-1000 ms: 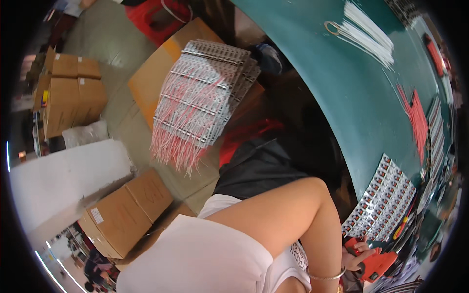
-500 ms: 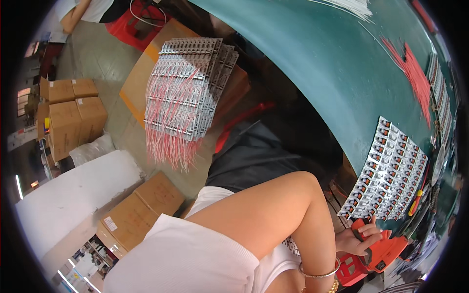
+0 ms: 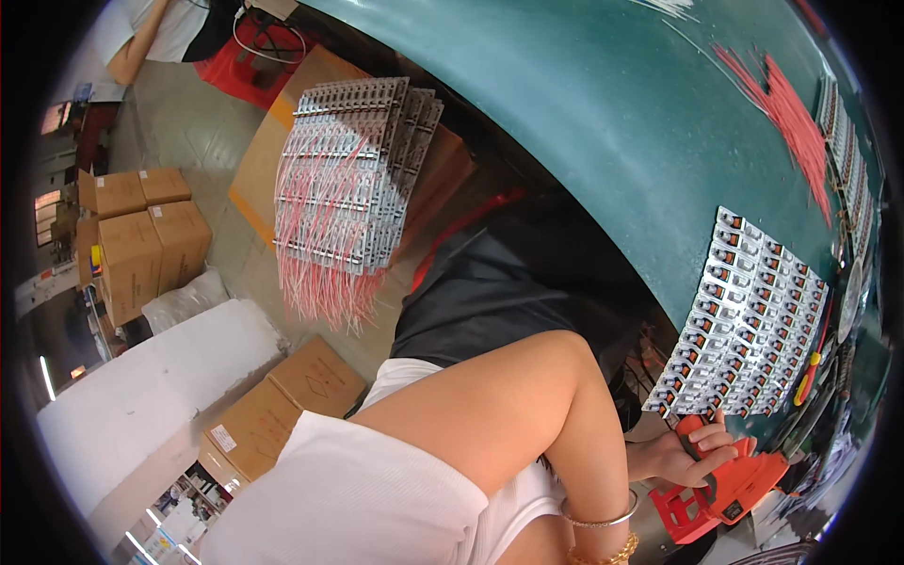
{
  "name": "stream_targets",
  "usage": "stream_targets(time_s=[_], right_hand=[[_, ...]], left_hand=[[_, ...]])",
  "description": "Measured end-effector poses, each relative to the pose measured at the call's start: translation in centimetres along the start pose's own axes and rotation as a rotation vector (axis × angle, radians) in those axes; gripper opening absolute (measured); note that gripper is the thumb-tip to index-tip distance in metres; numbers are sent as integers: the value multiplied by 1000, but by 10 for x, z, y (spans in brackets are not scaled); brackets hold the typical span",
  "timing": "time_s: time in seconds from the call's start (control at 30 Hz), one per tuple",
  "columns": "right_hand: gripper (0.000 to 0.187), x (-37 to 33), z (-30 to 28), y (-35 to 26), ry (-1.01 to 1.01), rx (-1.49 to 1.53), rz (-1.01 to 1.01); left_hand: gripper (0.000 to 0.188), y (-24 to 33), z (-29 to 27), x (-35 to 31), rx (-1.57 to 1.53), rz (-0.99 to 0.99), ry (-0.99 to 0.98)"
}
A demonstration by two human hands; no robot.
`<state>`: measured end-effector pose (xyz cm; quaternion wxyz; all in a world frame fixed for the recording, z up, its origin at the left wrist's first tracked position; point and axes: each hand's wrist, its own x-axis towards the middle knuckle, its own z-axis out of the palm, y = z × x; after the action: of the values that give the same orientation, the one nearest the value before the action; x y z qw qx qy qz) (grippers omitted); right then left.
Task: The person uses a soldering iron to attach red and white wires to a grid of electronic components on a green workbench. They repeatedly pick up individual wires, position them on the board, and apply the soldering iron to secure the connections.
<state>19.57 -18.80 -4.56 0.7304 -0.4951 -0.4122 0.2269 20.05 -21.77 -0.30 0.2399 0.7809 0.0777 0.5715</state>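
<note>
My right hand wraps its fingers round the dark grip of an orange-red power tool at the lower right. Its exact kind I cannot make out. Just beyond the fingers, a sheet of small silvery circuit boards lies on the green table, with dark and orange parts in rows. My left arm bends at the elbow across the middle. Its forearm, with bracelets at the wrist, runs out of the lower edge, so the left hand is out of view. That forearm hides part of my right arm.
A stack of wired board panels with pink-red leads rests on a cardboard box. Red wires and a screwdriver lie on the table. Cartons stand at the left; a person's arm shows beyond, near a red stool.
The view has shifted slightly, and my left elbow and forearm appear farther left. My right hand keeps its grip on the power tool beside the board sheet.
</note>
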Motion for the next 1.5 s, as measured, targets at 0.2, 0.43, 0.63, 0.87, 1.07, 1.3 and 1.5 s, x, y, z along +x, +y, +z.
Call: stream_targets(time_s=[0.2, 0.43, 0.63, 0.87, 1.07, 1.3, 1.5], right_hand=[[32, -2, 1, 0, 41, 2, -11], [29, -3, 2, -2, 67, -13, 2], [28, -6, 11, -5, 70, -37, -10], [17, -2, 1, -3, 89, -35, -28], [14, -4, 5, -4, 84, -10, -67], [18, -4, 14, -6, -35, -76, -81], [35, 10, 2, -6, 26, -153, -12]], left_hand=[[17, 1, -4, -2, 0, 1, 2], [17, -1, -9, -4, 2, -5, 5], [17, 0, -12, -7, 8, -13, 6], [17, 3, -16, -13, -31, 32, -22], [16, 5, -23, -21, -55, 101, -87], [16, 11, -49, -21, -22, 119, -152], [16, -9, -192, 2, 121, -47, -194]])
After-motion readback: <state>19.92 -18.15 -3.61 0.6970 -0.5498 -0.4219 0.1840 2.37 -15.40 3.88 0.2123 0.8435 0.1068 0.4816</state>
